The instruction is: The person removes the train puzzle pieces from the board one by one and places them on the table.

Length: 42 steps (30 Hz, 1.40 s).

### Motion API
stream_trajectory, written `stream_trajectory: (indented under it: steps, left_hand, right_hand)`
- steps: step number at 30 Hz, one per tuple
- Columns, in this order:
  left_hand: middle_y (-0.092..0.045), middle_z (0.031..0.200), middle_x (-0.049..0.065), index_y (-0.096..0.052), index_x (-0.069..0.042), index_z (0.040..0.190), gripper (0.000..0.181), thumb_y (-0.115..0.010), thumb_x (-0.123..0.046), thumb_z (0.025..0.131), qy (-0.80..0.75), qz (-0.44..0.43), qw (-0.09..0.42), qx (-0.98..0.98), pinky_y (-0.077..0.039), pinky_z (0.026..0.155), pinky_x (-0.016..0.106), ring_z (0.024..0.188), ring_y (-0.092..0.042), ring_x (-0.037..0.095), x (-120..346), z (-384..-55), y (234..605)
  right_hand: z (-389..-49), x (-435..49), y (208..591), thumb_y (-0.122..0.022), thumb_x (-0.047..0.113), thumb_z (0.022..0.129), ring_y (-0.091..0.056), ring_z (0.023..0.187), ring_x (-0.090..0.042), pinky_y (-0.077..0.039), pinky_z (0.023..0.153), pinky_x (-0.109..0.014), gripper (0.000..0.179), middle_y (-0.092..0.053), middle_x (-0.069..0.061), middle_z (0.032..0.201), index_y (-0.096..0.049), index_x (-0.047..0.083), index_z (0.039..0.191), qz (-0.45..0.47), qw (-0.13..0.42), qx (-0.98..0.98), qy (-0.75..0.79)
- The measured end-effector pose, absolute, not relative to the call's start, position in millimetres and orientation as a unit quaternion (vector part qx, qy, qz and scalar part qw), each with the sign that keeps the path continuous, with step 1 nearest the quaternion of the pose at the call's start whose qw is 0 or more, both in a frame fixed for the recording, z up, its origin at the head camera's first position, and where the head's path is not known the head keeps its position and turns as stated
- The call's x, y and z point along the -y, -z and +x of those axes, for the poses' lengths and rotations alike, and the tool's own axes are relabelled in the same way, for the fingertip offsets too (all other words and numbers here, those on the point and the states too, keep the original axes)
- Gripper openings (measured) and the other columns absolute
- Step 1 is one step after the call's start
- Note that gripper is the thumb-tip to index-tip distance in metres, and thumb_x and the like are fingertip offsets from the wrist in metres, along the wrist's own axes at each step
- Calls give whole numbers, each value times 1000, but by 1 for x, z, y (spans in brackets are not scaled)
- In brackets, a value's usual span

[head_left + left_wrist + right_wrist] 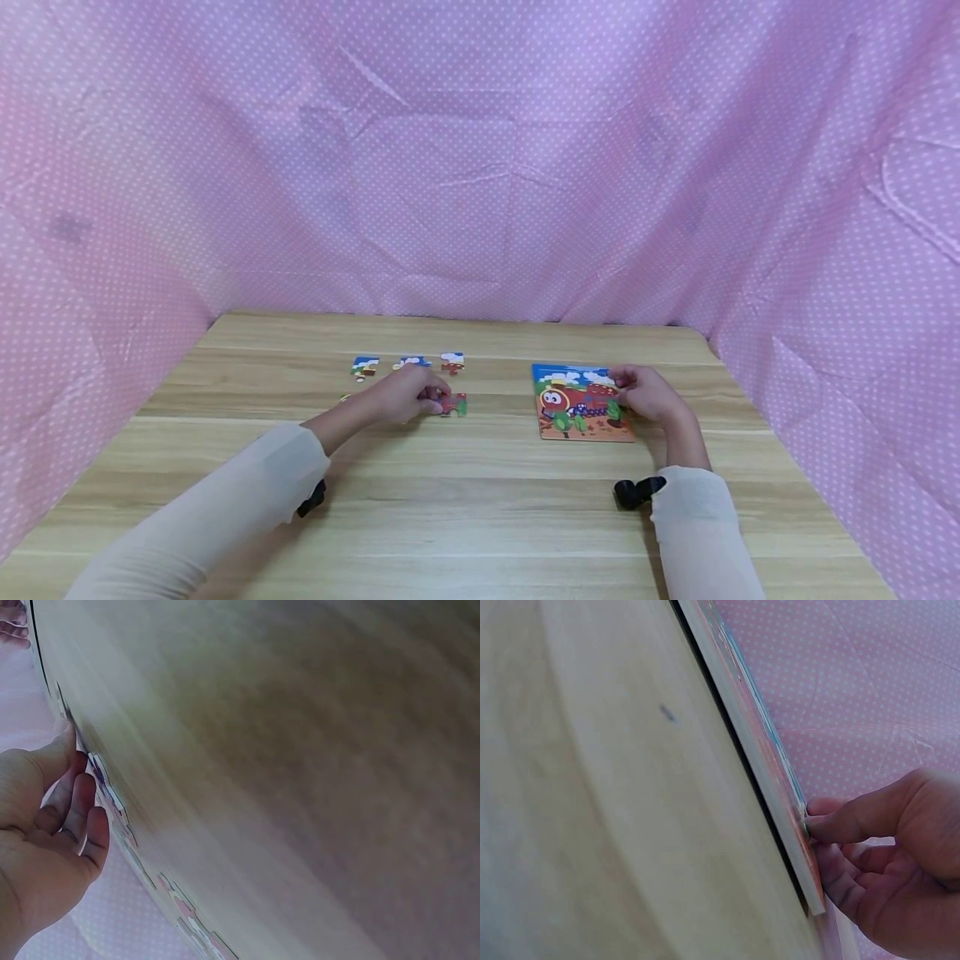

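My left hand [411, 392] reaches over the left group of loose pieces, and its thumb and forefinger pinch a red-and-green jigsaw piece [455, 406]. In the left wrist view, thumb and finger come together low at the table surface, with the other fingers of the left hand [52, 825] loosely curled. To the right lies a square picture puzzle board [570, 421] with a smiling red train, clouds and green plants. My right hand [647, 392] grips its right edge. From the right wrist view, thumb and fingertips of the right hand [900, 862] meet close by the board's corner.
Behind the left hand sit loose jigsaw pieces: a blue-and-green one [365, 365], a cloud one [414, 362] and a cloud-and-red one [453, 362]. Another piece [345, 398] peeks out beside the left wrist. Pink dotted cloth [480, 208] surrounds the wooden table [480, 517].
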<state>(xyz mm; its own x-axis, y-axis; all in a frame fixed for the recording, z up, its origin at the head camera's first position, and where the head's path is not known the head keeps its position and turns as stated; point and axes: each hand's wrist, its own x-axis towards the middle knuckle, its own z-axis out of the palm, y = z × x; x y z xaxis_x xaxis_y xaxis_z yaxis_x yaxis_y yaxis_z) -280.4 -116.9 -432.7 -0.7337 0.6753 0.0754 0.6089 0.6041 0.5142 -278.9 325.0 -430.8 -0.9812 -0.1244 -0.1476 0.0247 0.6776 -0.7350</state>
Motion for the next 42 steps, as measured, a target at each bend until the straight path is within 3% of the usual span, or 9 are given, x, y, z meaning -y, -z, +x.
stream_trajectory:
  steps: [10,17,23,29,37,42]
  left_hand:
    - [-63,79,-8,-76,-5,115,21,-74,-9,94,-258,344,74,-900,-44,59,23,66,-49,7,115,-281,434]
    - [-64,83,-8,-77,-7,111,17,-74,-12,95,-266,328,71,-904,-49,66,24,72,-54,8,108,-283,430]
    - [-65,81,-10,-75,-3,114,23,-73,-18,97,-283,340,72,-894,-52,73,26,74,-58,7,90,-284,422]
    - [-67,85,-9,-73,-2,119,26,-72,-17,98,-298,347,82,-886,-53,70,26,74,-60,9,63,-283,416]
    - [-66,88,-10,-73,-7,122,29,-72,-23,98,-302,336,94,-887,-51,70,26,78,-59,10,29,-284,415]
    - [-66,88,-10,-73,-8,122,28,-72,-22,98,-303,348,95,-882,-50,70,24,78,-59,10,9,-288,417]
  right_hand:
    - [-279,-324,430,-54,-10,95,-51,108,-33,-47,90,-41,44,-54,-23,122,-53,-9,139,-27,94,-911,400]
    - [-277,-324,429,-53,-9,96,-50,110,-33,-46,92,-43,44,-54,-23,125,-52,-8,140,-28,97,-912,399]
    - [-274,-326,427,-54,-4,99,-50,111,-34,-46,90,-41,42,-54,-24,127,-51,-7,141,-32,105,-909,403]
    - [-274,-328,424,-63,3,98,-54,111,-34,-49,88,-40,46,-55,-25,127,-51,-6,142,-43,108,-910,398]
    - [-274,-326,413,-74,14,94,-56,99,-28,-49,83,-37,38,-61,-15,110,-62,-3,127,-70,112,-919,371]
    - [-274,-324,411,-79,12,91,-56,95,-25,-47,81,-36,33,-64,-12,104,-67,-1,119,-108,123,-916,366]
